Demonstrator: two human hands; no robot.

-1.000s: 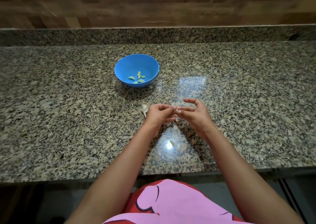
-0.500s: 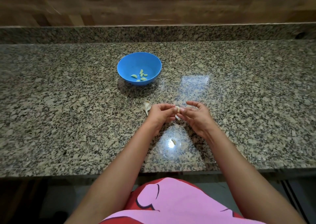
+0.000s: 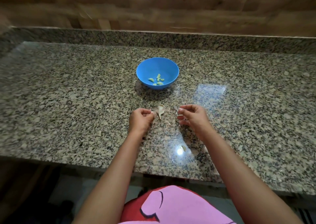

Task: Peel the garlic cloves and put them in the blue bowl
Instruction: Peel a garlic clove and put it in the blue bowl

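Head view: left hand (image 3: 141, 119) curled, pinching a small pale bit, clove or skin unclear. Right hand (image 3: 191, 116) loosely curled, pinching papery skin (image 3: 177, 111). Garlic piece (image 3: 160, 111) lies between them on the granite counter (image 3: 68, 104). Blue bowl (image 3: 150, 66) beyond holds peeled cloves (image 3: 158, 81).

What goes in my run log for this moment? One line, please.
phase: peeling | left hand: pinches small pale bit | right hand: pinches pale bit | blue bowl: peeled cloves inside | counter: garlic remnant between hands
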